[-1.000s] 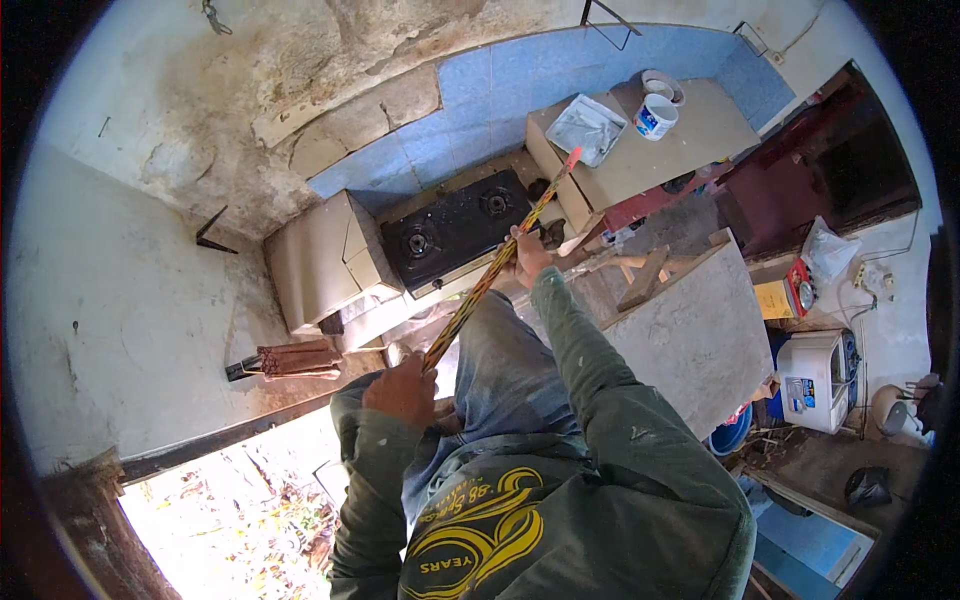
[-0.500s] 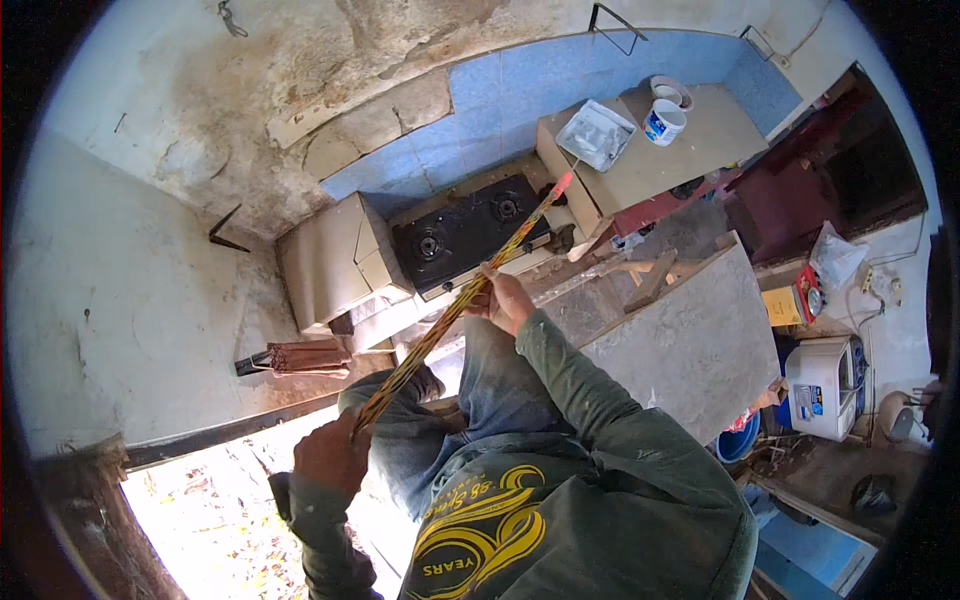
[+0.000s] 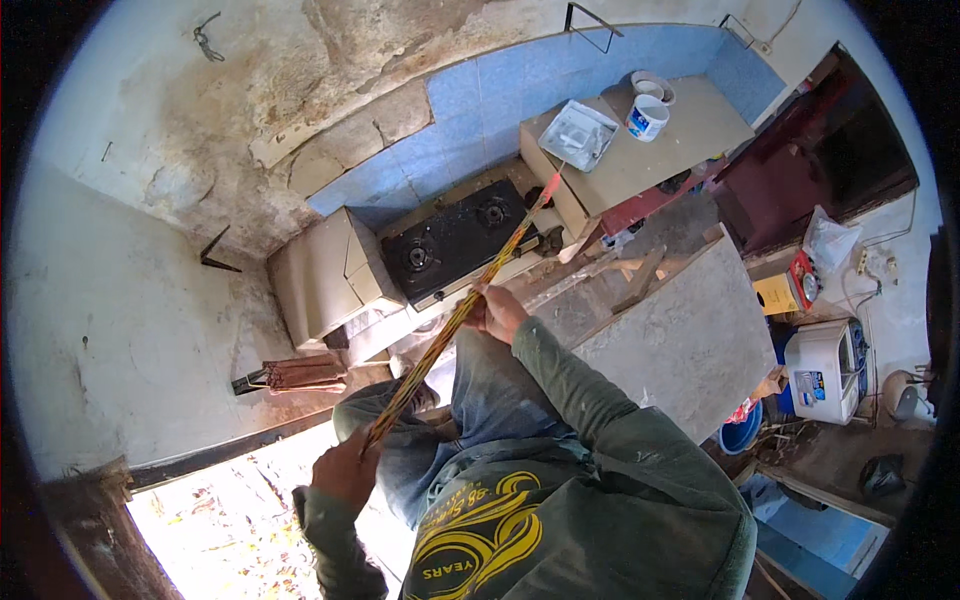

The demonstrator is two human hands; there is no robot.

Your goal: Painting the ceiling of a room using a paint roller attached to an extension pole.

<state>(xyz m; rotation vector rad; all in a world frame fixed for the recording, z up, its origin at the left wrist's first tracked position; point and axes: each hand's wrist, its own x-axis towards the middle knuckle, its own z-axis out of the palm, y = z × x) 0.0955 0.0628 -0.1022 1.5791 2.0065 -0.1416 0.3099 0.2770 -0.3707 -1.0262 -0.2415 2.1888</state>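
Observation:
My left hand (image 3: pixel 342 466) grips the lower end of a long, thin pole (image 3: pixel 428 364) patterned in yellow, red and black. My right hand (image 3: pixel 496 312) is closed around the pole farther up, near its middle. The pole slants up to the right over my bent jeans-clad legs, and its pinkish tip (image 3: pixel 548 192) lies in view beside the right end of a black two-burner stove (image 3: pixel 444 240), just short of a white tray (image 3: pixel 578 135) on the counter. Whether the tip touches anything, I cannot tell.
Two white containers (image 3: pixel 647 123) sit on the counter (image 3: pixel 680 150). At right are a grey slab (image 3: pixel 665 355), a white appliance (image 3: pixel 822 372) and a blue tub (image 3: pixel 738 436). A folded brown bundle (image 3: pixel 305 374) hangs on the left wall, above a bright opening (image 3: pixel 230 520) at lower left.
Compared with one second ago, both my hands and the pole have moved down and to the left, and the tip sits lower. My grip on the pole continues.

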